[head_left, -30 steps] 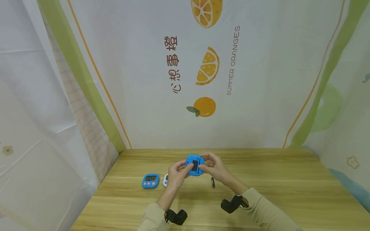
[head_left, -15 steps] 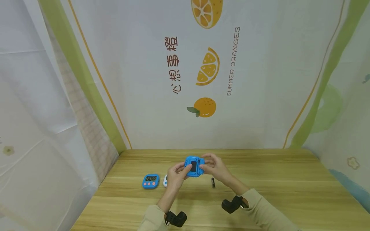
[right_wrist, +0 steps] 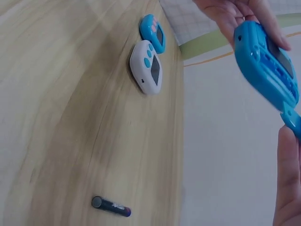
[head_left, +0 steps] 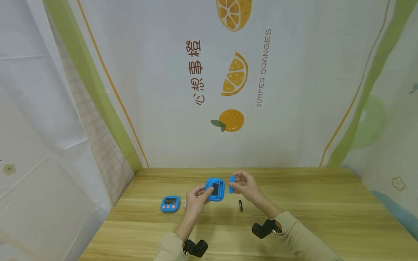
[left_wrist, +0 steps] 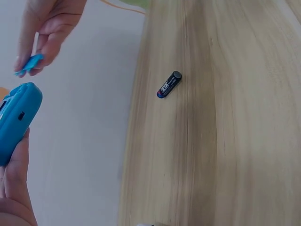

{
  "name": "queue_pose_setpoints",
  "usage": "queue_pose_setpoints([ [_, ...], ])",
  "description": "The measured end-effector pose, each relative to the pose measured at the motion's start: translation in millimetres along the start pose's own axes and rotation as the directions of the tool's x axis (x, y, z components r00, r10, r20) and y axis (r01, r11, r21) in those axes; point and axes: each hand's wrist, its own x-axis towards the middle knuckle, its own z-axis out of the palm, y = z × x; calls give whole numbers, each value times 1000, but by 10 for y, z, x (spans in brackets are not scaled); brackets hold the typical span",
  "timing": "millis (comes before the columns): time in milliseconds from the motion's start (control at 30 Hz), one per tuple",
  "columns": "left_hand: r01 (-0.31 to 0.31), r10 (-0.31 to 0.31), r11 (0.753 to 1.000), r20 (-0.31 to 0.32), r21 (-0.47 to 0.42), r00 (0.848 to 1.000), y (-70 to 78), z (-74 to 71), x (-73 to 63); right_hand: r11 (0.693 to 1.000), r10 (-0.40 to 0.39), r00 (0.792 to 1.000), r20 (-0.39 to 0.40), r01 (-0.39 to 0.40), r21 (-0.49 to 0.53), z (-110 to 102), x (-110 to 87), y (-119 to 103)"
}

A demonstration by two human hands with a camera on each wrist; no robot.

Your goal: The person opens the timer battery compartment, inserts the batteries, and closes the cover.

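Observation:
My left hand (head_left: 195,201) holds a blue digital timer (head_left: 220,192) above the table, its back towards me, the thumb lying on a dark patch there. A long slot near one edge of the back stands uncovered. Between thumb and fingers of my right hand (head_left: 247,187) is a small blue battery cover (head_left: 232,184), apart from the timer, just to its right. The right wrist view shows the cover (right_wrist: 291,120) close to the timer's lower end. A dark battery (head_left: 240,205) lies on the table below the right hand; the left wrist view shows this battery (left_wrist: 169,84) with its printed lettering.
Another blue timer (head_left: 170,204) with pink buttons lies face up at the left of the wooden table (head_left: 310,217). Beside it is a white timer (right_wrist: 146,67) with blue buttons, mostly hidden behind my left hand in the head view. A printed curtain (head_left: 169,137) hangs behind the table.
The battery cover has come off the timer's back in my right hand. My left hand has shifted slightly left with the timer, and a gap now separates the two parts.

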Motion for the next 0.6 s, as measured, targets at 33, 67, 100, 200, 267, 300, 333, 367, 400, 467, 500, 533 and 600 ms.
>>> queue_pose_setpoints([
  [33,-2,2,1000,-8,5,1000,1,-7,2,1000,3,1000,8,-2,-12,1,-23,-18],
  [67,0,0,1000,-14,3,1000,4,-12,4,1000,3,1000,23,-2,-20,5,-50,-26],
  [100,0,0,1000,-21,3,1000,7,-16,7,1000,10,999,43,-9,-28,9,-71,-9],
  [200,3,-3,1000,-39,0,999,13,-24,16,999,26,989,147,-22,-33,34,-135,115],
  [267,4,-4,1000,-42,-8,999,23,-26,17,998,38,974,222,-28,-48,47,-163,263],
  [300,3,-4,1000,-41,-12,999,28,-27,17,997,44,967,252,-29,-66,51,-171,343],
  [333,4,-4,1000,-38,-17,999,34,-29,16,996,51,960,275,-30,-83,52,-178,422],
  [367,4,-5,1000,-33,-24,999,39,-29,16,995,55,954,296,-26,-100,53,-182,496],
  [400,3,-4,1000,-29,-29,1000,43,-30,15,993,62,950,307,-27,-117,54,-186,564],
  [467,0,-1,999,-24,-33,1000,48,-31,12,990,79,942,326,-36,-137,62,-198,667],
  [500,2,-3,999,-25,-35,1000,51,-31,10,989,93,937,336,-49,-137,68,-206,701],
  [533,2,-3,999,-26,-35,1000,52,-31,9,989,109,933,344,-67,-133,78,-214,728],
  [600,6,-7,999,-30,-35,1000,55,-28,4,986,144,922,360,-103,-132,103,-235,763],
])
